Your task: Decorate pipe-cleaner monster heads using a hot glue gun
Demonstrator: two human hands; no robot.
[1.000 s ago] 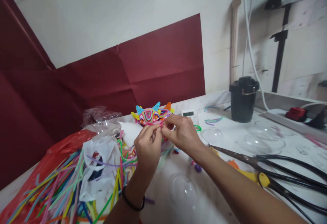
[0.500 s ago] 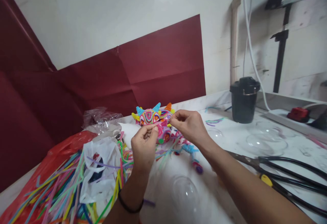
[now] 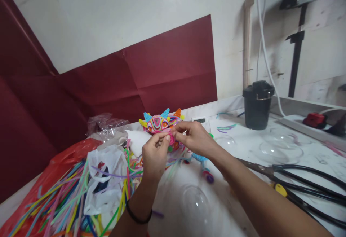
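My left hand pinches a pink pipe cleaner piece between thumb and fingertips. Close against it, my right hand has its thumb and forefinger pressed together on the same pink piece; its exact shape is partly hidden by the fingers. Just behind stand colourful pipe cleaner animal heads, one with light blue horns and another with an orange horn. Below the right wrist lie a blue pipe cleaner piece and a purple and red coil.
Loose pipe cleaners spread over a red bag at the left, beside a white plastic bag. At the right are large black-handled scissors, a black lidded cup and a power strip. A clear plastic dome lies in front.
My right hand has moved left and slightly down, closing up to my left hand at the pink piece. A small white device with a display now shows behind it.
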